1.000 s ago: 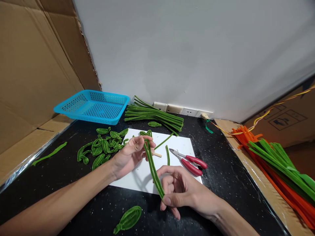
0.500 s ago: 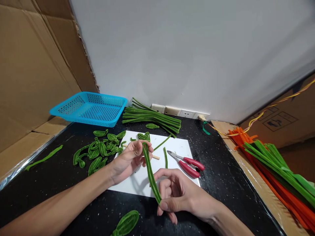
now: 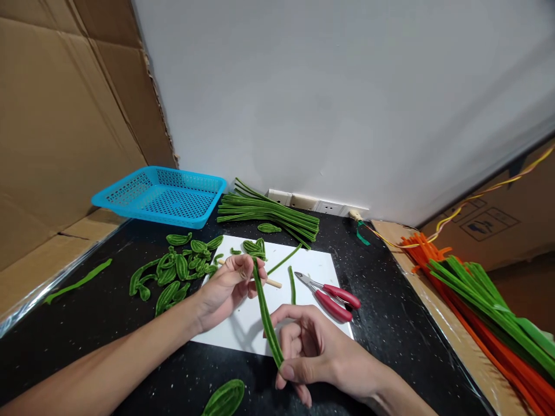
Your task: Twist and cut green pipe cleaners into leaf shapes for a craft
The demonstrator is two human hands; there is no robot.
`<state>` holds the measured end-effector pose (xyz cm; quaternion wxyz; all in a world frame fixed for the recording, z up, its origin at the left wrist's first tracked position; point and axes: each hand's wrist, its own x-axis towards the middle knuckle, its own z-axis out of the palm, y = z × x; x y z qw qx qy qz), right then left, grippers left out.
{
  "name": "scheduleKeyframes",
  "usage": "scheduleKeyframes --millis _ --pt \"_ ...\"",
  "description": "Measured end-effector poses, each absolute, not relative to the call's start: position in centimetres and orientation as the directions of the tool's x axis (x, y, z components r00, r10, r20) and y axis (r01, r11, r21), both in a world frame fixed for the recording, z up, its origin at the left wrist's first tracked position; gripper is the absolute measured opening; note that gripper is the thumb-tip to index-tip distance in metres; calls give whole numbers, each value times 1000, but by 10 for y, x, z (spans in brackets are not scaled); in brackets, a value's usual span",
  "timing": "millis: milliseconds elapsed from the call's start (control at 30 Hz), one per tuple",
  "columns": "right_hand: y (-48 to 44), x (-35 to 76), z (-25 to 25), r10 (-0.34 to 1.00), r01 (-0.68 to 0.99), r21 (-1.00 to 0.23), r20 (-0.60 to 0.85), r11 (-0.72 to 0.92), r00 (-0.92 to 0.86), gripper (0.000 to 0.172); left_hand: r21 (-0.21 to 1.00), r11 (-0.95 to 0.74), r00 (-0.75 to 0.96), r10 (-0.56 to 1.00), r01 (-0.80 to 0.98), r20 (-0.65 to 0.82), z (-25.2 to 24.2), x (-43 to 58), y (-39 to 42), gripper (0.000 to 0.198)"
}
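A green pipe cleaner (image 3: pixel 265 312), folded into two strands side by side, stretches between my hands above a white sheet (image 3: pixel 243 329). My left hand (image 3: pixel 232 286) pinches its upper end between thumb and fingers. Its lower end is gripped by the thumb and finger of my right hand (image 3: pixel 310 352). Red-handled nippers (image 3: pixel 332 297) lie on the sheet's right side, jaws apart. Close to them is a short cut pipe cleaner (image 3: pixel 292 283). A thin wooden stick (image 3: pixel 273 283) lies partly behind my left hand. Several leaf shapes (image 3: pixel 180 266) of bent pipe cleaner are heaped left of the sheet.
A blue perforated basket (image 3: pixel 173 216) stands at the back left beside a bundle of green pipe cleaners (image 3: pixel 273 211). One leaf (image 3: pixel 225 398) lies at the front edge. Orange and green bundles (image 3: pixel 489 294) lie on cardboard at right. Wall sockets (image 3: pixel 329 207) hold a plugged cord.
The view has tilted up slightly, so things sit a little lower. Both hands keep their hold on the folded pipe cleaner, with almost no other movement.
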<state>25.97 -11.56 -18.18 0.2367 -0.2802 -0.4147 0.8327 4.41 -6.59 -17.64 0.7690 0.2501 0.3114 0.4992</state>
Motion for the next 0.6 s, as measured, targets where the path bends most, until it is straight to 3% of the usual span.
scheduleKeyframes --millis 600 --pt "-118 260 -185 630 -163 -830 -262 -534 -731 66 674 393 294 919 -626 -264 -171 44 -68 40"
